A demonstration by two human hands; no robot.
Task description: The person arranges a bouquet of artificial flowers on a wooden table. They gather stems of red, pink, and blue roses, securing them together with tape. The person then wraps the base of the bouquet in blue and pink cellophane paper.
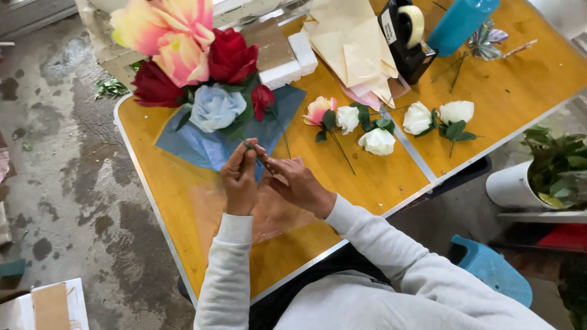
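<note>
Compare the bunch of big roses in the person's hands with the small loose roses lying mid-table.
The held bunch of large roses stands upright, gathered at the stems by the left hand and right hand; the small loose roses lie flat, scattered on the wooden table. The bunch mixes red, pale blue and pink-yellow heads; the loose ones are mostly white, one pink. Both have green leaves.

yellow wooden table (183, 201), blue paper sheet (202, 146), loose roses (377, 140), tape dispenser (406, 40), cream papers (351, 46)
</note>
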